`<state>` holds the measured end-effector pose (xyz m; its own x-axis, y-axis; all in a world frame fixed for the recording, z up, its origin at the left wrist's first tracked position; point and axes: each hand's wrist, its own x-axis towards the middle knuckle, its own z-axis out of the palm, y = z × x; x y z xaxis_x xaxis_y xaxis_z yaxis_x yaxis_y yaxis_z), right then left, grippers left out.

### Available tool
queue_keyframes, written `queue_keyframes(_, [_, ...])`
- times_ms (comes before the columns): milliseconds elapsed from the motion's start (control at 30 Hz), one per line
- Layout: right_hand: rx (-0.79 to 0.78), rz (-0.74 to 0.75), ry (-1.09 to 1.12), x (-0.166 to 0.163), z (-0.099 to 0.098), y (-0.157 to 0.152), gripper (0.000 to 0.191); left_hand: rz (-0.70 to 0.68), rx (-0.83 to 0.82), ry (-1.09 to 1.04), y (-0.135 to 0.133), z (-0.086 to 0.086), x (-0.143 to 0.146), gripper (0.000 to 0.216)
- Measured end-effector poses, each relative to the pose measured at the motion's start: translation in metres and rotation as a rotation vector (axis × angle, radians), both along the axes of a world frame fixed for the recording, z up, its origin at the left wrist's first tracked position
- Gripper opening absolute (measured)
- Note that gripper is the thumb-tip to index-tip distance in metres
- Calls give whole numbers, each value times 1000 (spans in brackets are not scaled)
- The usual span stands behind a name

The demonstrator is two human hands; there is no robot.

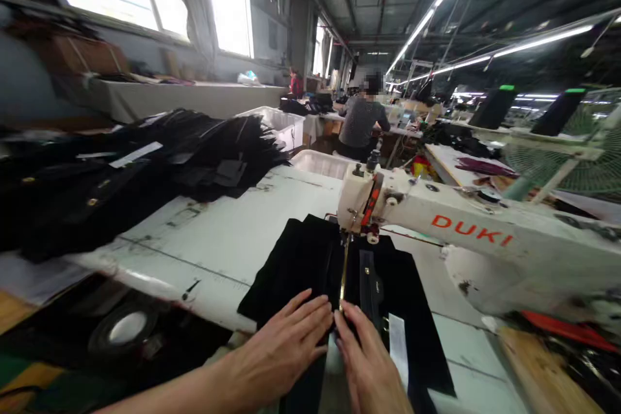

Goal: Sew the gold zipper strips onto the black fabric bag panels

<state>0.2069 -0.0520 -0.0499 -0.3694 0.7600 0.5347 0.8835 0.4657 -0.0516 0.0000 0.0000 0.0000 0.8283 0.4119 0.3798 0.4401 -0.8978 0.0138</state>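
Black fabric [301,272] lies under the head of a white sewing machine [417,207]. A gold-toothed zipper [345,272] runs from the needle area down toward my hands. Flat on the cloth just left of the zipper rests my left hand [291,346], its fingers stretched out. My right hand [366,356] has its thumb and fingertip closed at the zipper's near end. Right of the zipper are a dark strip [369,284] with a small gold piece and a white strip [398,349]. The machine's needle is too small to make out.
A large heap of black cloth pieces [194,155] covers the table's left side. Beyond the table edge stand white plastic bins [320,163]. A co-worker [359,123] sits further ahead, facing away. A fan [567,149] stands at the right.
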Motion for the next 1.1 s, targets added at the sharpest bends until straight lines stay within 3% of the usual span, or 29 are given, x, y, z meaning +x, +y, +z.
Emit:
queue_keyframes(133, [-32,-58,-8,13,19,4,43,-46,-55,6,4,12,-2,37])
queue_keyframes(267, [69,76,-178,11,36,11,40,-50,-112,14,5,17,-1,37])
queue_keyframes(433, [118,239,-91,0,57,18,40,-44,-153,-11,5,16,-1,37])
queue_keyframes(600, [-120,160,68,6,45,10,35,-38,-186,-48,5,12,-2,37])
queue_keyframes(800, [-11,81,220,3,24,9,17,-21,-163,-76,3,11,-3,38])
queue_keyframes(1100, [-156,54,355,-11,28,13,14,-13,-9,-108,0,7,-1,37])
